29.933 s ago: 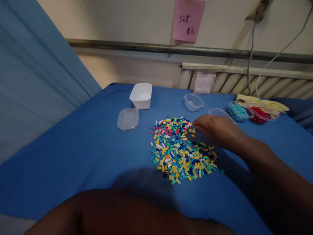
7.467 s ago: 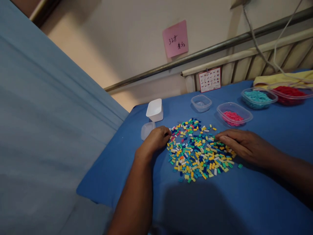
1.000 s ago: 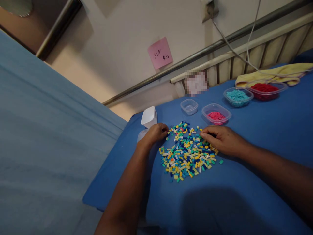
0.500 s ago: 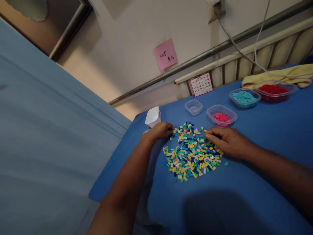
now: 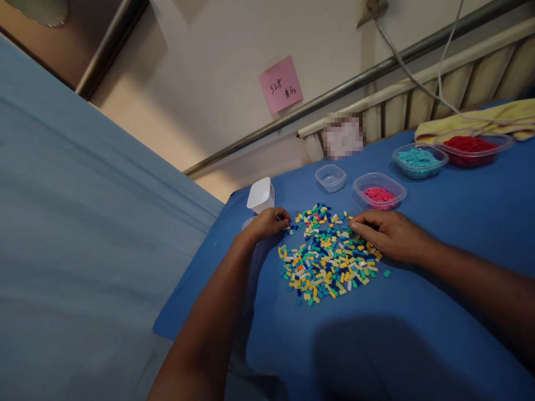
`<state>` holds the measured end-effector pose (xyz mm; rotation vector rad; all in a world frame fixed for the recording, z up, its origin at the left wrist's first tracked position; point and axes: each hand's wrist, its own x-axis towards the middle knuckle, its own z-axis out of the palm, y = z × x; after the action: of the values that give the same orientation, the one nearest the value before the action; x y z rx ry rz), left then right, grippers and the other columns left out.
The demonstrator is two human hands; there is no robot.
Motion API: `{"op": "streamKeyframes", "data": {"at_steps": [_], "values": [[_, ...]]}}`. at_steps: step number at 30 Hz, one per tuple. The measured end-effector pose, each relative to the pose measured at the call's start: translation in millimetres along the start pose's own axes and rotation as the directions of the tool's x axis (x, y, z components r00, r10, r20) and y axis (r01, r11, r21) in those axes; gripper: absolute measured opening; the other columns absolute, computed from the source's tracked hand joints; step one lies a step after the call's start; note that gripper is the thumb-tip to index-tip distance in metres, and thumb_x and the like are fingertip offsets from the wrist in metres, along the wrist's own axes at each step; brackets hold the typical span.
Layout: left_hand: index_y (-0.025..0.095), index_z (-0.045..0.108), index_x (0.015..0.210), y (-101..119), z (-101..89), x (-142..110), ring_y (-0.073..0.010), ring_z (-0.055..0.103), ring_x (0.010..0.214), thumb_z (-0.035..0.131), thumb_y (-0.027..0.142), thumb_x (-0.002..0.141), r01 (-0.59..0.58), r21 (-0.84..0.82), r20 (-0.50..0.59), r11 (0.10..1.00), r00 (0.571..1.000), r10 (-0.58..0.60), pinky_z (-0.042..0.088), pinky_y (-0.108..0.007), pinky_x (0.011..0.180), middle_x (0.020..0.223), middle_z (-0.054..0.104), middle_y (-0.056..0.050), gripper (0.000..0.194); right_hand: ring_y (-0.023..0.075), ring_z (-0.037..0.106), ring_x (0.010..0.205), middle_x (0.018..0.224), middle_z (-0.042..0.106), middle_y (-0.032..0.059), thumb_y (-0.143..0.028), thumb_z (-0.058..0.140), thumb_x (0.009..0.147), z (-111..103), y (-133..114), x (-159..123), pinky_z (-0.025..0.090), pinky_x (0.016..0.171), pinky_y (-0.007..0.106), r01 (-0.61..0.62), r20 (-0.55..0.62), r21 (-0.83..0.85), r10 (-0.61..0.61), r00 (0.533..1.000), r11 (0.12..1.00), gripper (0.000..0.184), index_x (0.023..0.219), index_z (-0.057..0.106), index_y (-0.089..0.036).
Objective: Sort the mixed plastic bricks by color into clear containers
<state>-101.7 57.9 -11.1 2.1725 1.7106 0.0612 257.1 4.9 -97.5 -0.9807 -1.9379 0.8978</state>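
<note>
A loose pile of small building bricks [image 5: 330,262] in yellow, green, blue and white is spread on the blue sheet [image 5: 301,345]. At the pile's upper left edge is my left hand [image 5: 271,223], thumb and fingers curled into a pinch. A few bricks lie just beside its fingertips; whether one is between them is too small to make out. My right hand [image 5: 388,233] rests over the pile's upper right side, thumb against the fingers. Its fingertips touch the bricks there, and anything in them is hidden.
Behind the pile stand a white container [image 5: 261,195], a clear tub [image 5: 331,178], and tubs of pink [image 5: 378,181], turquoise [image 5: 420,160] and red pieces [image 5: 470,150]. A yellow cloth [image 5: 505,117] lies at the right. A blue curtain [image 5: 83,223] hangs at the left.
My left hand has shifted slightly left, away from the pile, and more small bricks show by its fingertips. My right hand stays nearly in place. The view has tilted slightly.
</note>
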Motion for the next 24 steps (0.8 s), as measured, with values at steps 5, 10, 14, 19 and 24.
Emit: {"op": "streamKeyframes", "data": {"at_steps": [5,10,14,19,24], "values": [[0.018,0.081,0.106,12,-4.6,-4,-0.0179,0.069,0.083,0.067,0.026,0.090,-0.038,0.126,0.121,0.991,0.992,0.023,0.049,-0.027,0.077,0.095,0.080,-0.004,0.023,0.0209,0.066,0.072,0.078,0.074,0.0023,-0.045,0.054,0.107,1,5,0,0.048,0.065,0.033,0.006,-0.006,-0.007,-0.006,1.000,1.000,0.035,0.089,0.075,-0.024],[0.019,0.081,0.105,21,-6.7,0,-0.0185,0.068,0.082,0.070,0.020,0.084,-0.093,0.251,0.171,0.964,0.984,0.050,0.046,-0.027,0.072,0.098,0.080,-0.004,0.024,0.0213,0.066,0.072,0.078,0.075,0.0025,-0.045,0.056,0.105,1,4,0,0.048,0.065,0.033,0.014,-0.014,0.007,-0.014,1.000,1.000,0.033,0.089,0.076,-0.024],[0.016,0.080,0.104,19,-6.7,1,-0.0183,0.066,0.079,0.068,0.022,0.085,-0.088,0.232,0.150,0.969,0.987,0.054,0.045,-0.028,0.070,0.093,0.079,-0.006,0.023,0.0204,0.065,0.071,0.078,0.073,0.0023,-0.045,0.053,0.107,1,1,1,0.046,0.065,0.034,0.006,-0.001,0.011,-0.006,1.000,1.000,0.036,0.088,0.075,-0.023],[0.014,0.078,0.102,27,-7.2,6,-0.0167,0.064,0.074,0.064,0.033,0.091,-0.041,0.002,0.038,0.999,0.998,0.041,0.046,-0.027,0.068,0.084,0.075,-0.004,0.026,0.0193,0.062,0.069,0.075,0.070,0.0013,-0.043,0.053,0.106,2,-1,3,0.043,0.063,0.033,0.016,-0.008,-0.004,-0.016,1.000,1.000,0.036,0.086,0.074,-0.022],[0.015,0.078,0.105,82,-10.5,31,-0.0160,0.064,0.075,0.065,0.041,0.094,-0.204,-0.120,-0.042,0.972,0.979,0.200,0.046,-0.027,0.067,0.087,0.074,-0.004,0.031,0.0191,0.065,0.074,0.081,0.074,0.0019,-0.039,0.055,0.105,2,-2,5,0.045,0.069,0.033,0.031,-0.023,0.015,-0.031,0.999,0.999,0.031,0.088,0.074,-0.022]]}}
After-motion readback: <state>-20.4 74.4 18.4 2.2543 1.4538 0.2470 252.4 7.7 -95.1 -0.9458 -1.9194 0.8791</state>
